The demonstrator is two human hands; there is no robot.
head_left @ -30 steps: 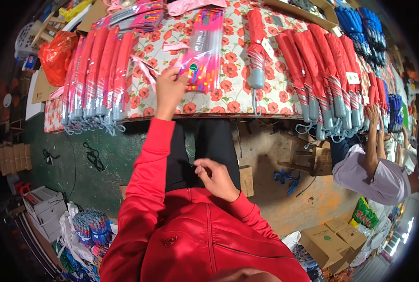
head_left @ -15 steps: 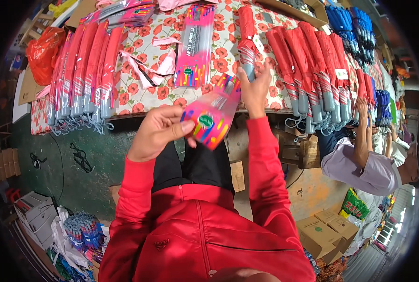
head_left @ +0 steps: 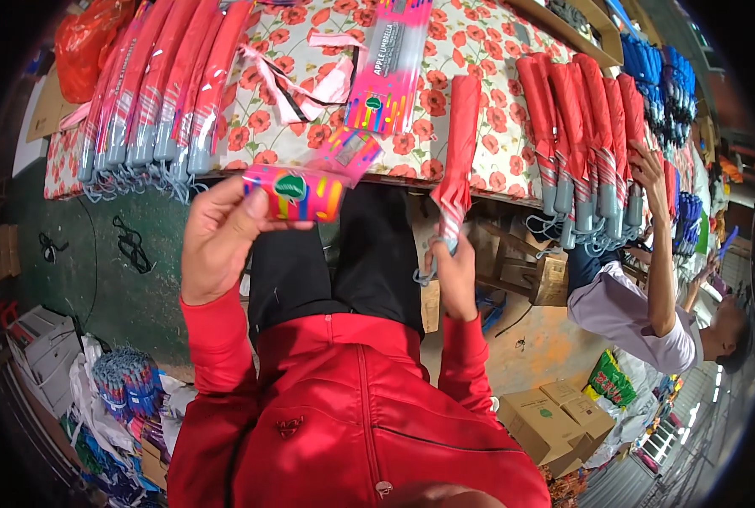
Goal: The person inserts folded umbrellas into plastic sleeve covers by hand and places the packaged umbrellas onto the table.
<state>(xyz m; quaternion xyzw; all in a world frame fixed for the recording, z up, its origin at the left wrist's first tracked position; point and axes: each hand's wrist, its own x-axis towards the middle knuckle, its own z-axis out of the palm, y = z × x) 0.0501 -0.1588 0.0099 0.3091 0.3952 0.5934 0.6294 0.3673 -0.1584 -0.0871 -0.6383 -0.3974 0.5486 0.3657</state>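
Note:
My left hand (head_left: 218,237) pinches the end of a pink printed plastic sleeve (head_left: 320,201), which bends away toward the table edge. In my right hand (head_left: 454,275) is the grey handle end of a folded red umbrella (head_left: 460,140), its tip pointing away from me over the table. More printed sleeves (head_left: 371,114) lie flat on the flowered tablecloth (head_left: 267,146). On the left, several red umbrellas in clear sleeves (head_left: 164,97) lie side by side. Several red umbrellas without sleeves (head_left: 582,127) lie to the right, grey handles over the edge.
Pink cloth strips (head_left: 331,91) lie near the sleeves. A red plastic bag (head_left: 92,55) sits at far left. At right, a co-worker's hand (head_left: 651,182) touches the umbrella pile. Blue umbrellas (head_left: 678,85) stand beyond. Cardboard boxes (head_left: 551,423) are on the floor.
My right hand has drawn the red umbrella off the tabletop toward me. My left hand has moved left with the sleeve. The co-worker's hand has reached onto the right-hand pile.

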